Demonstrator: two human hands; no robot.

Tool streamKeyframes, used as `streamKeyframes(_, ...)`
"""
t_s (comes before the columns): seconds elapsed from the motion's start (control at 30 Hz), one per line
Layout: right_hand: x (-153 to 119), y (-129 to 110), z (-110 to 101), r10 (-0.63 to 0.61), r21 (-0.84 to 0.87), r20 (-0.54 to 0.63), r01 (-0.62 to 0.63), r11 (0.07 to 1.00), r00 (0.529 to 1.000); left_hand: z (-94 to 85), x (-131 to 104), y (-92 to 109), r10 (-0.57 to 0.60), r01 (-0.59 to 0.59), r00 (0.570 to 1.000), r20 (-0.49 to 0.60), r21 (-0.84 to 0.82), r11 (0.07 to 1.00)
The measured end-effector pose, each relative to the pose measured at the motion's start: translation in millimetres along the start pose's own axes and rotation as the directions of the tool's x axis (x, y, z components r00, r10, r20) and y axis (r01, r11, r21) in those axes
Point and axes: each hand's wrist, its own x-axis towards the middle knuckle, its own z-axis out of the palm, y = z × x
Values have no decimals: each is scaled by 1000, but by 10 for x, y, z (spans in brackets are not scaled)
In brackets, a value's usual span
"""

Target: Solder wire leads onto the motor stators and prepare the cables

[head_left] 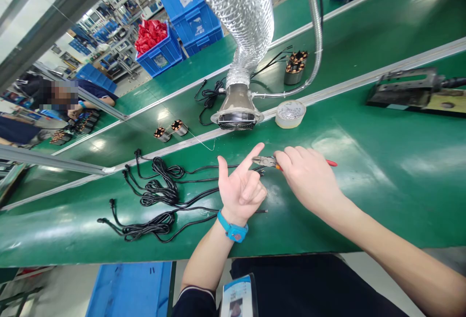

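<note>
My left hand [242,188], with a blue wrist strap [233,228], is raised above the green bench, thumb and index finger stretched out, the other fingers curled. Nothing shows in its grasp. My right hand [307,174] is wrapped round red-handled pliers [265,161], whose jaws point left, close to my left index finger. Bundles of black cables [160,188] lie to the left; their wire ends run behind my left hand and emerge near the pliers.
A fume hood [238,108] hangs above the bench by a round tub [290,113]. Wound metal parts [178,127] stand beyond the rail. A soldering stand or tool [418,89] lies right. Another person [91,93] sits far left. A blue bin [129,290] is below.
</note>
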Motion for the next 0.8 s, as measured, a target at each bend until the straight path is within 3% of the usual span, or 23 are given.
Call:
streamKeyframes(0.3, -10, -1, -9, 14, 33, 33, -15, 999, 999, -5, 0, 3, -7, 8, 1000, -20, 38, 999)
streamKeyframes(0.8, -20, 4, 8, -7, 2, -19, 7, 1000, 1000, -7, 6, -7, -2, 2, 1000, -7, 38, 999)
